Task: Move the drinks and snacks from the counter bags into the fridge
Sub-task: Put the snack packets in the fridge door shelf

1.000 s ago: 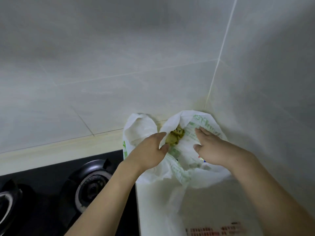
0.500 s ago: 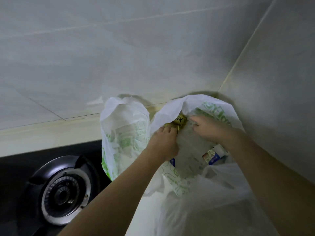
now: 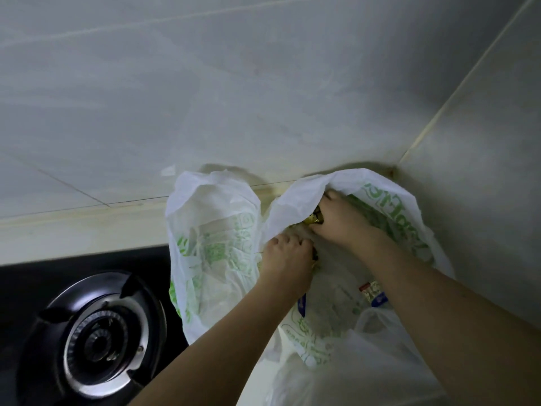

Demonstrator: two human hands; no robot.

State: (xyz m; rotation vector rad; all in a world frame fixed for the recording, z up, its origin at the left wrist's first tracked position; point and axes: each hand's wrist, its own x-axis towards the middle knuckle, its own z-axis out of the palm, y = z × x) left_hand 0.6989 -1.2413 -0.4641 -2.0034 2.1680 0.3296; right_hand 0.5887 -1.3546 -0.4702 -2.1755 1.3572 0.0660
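A white plastic bag with green print (image 3: 389,206) stands in the counter corner, its mouth pulled open. Both hands are inside the mouth. My right hand (image 3: 339,221) curls around a small gold-wrapped item (image 3: 312,219) near the bag's rim. My left hand (image 3: 285,256) is just below it, fingers curled on something in the bag that is mostly hidden. A red, white and blue package (image 3: 374,293) shows through the bag wall lower down. A second white bag (image 3: 213,244) stands to the left, apart from both hands.
A black gas hob with a round burner (image 3: 93,341) lies at lower left, close to the left bag. Grey tiled walls (image 3: 263,98) meet in a corner (image 3: 393,169) behind the bags. More thin plastic (image 3: 366,361) lies on the counter in front.
The view has moved closer and slightly down. My right hand has reached deeper over the gold item, and my left hand has dropped a little lower into the bag.
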